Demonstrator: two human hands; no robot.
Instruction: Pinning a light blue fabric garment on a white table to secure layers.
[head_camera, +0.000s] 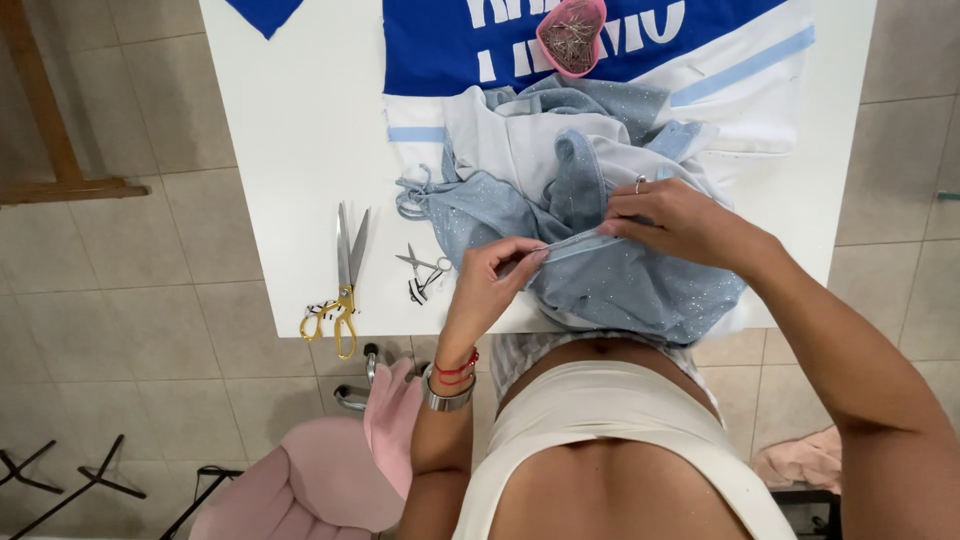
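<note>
A light blue sparkly fabric (620, 285) lies bunched at the near edge of a white table (300, 120), over white cloth (520, 135). My left hand (495, 275) pinches one end of a narrow folded strip of that fabric. The other end of the strip is pinched by my right hand (675, 220), which wears a ring. The strip is stretched between the two hands.
Large gold-handled scissors (343, 275) and small thread snips (425, 272) lie left of my hands. A pink heart-shaped pin holder (571, 35) sits on a blue and white garment (440, 45) at the far side. A pink chair (330, 470) stands below left.
</note>
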